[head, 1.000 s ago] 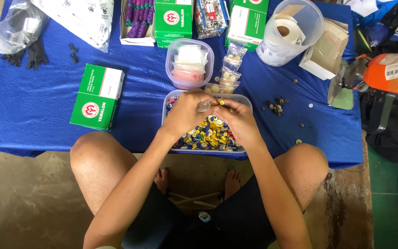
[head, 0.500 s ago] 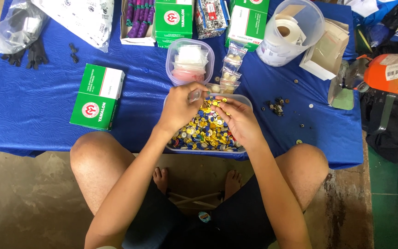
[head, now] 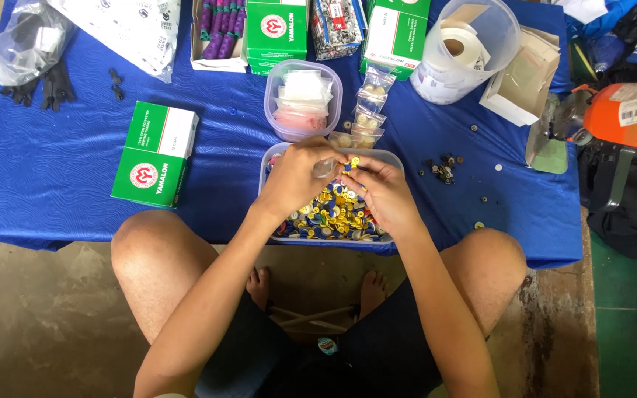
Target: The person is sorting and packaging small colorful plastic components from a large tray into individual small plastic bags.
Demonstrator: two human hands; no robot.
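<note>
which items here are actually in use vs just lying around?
In use:
left hand pinching a small clear bag
right hand at the bag's mouth
clear tub of yellow and blue buttons

Lying about:
green and white box
black gloves
round lidded container
tape bucket

Small informal packing workshop, likely home-based. Low table [head: 53,184] under blue cloth serves as landmark. On it: green-and-white cartons [head: 155,153], tub of mixed yellow and blue buttons [head: 333,214] at near edge, small filled zip bags [head: 366,110] behind tub, label roll in clear bucket [head: 466,48] at far right. Bare stained concrete floor [head: 38,309] below table; worker sits barefoot.
</note>
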